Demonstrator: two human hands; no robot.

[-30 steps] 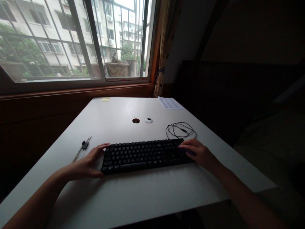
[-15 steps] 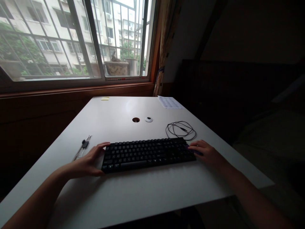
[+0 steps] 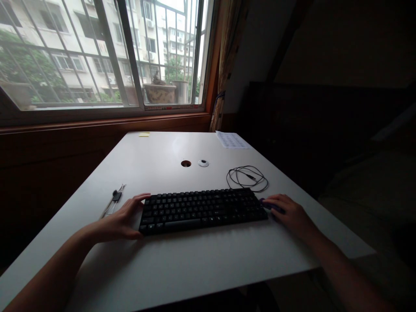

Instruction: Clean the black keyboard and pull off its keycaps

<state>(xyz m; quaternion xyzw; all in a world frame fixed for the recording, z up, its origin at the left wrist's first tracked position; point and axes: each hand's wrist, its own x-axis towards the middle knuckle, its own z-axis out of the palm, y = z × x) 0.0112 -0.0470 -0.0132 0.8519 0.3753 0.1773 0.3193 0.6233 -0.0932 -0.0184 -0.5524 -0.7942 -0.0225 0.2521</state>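
keyboard (image 3: pixel 201 211) black, pale-lettered — handheld object (image 3: pixel 277 208) purple — cable (image 3: pixel 251 177) black, desk (image 3: pixel 195 268) white, sticky note (image 3: pixel 144 134) yellow

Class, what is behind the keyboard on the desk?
Behind the keyboard are a looped black cable, a round hole, a white ring, a yellow note and a printed sheet. The part of the desk under the keyboard is hidden.

Keyboard (image 3: pixel 201 211) toward near edge of tabletop (image 3: pixel 201 260). Left hand (image 3: pixel 122 220) spread against its left end. Right hand (image 3: pixel 290 212) gripping purple object (image 3: pixel 275 207) beside right end. Coiled cable (image 3: pixel 251 177) nearer right edge; paper (image 3: pixel 232 140), far right corner.
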